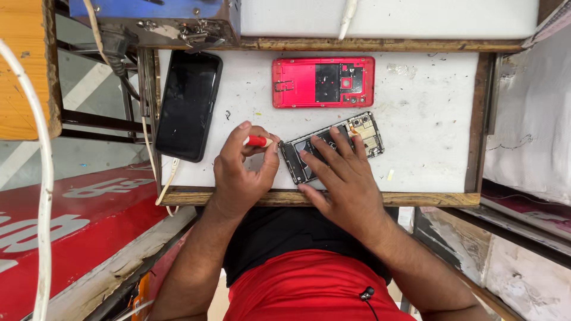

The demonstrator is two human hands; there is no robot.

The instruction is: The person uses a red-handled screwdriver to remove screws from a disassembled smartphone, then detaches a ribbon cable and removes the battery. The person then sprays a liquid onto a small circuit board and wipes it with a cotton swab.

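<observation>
Surface: white sheet in a worn wooden frame, scuffed and speckled with small debris; seen from above, with the person's torso at the near edge.
Far left: thick white cable curving down past a red board, both off the surface.
Left edge: black phone lying face up, its lower corner hanging just over the frame.
Left hand: grip pinched on a red-handled tool, fingers curled over it, thumb beneath; tip hidden, aimed at the near end of the opened phone.
Opened phone: back off, insides showing, lying tilted near the front edge, right of centre.
Red back cover: set apart above the opened phone, inner side up, not touching it.
Right hand: grip spread flat, fingers pressing the opened phone onto the surface, thumb by the front frame.
Step in hand: by the look of it, working at the phone's end with the tool while the other hand pins the body still.
Next move calls for: steady downward pressure from the right hand and a small, controlled motion of the tool, since the tip sits right at the phone's edge.
Edges: front frame just beside both wrists; little room toward the body.
Open room: bare sheet to the right of the opened phone, and a strip between it and the red back cover.
</observation>
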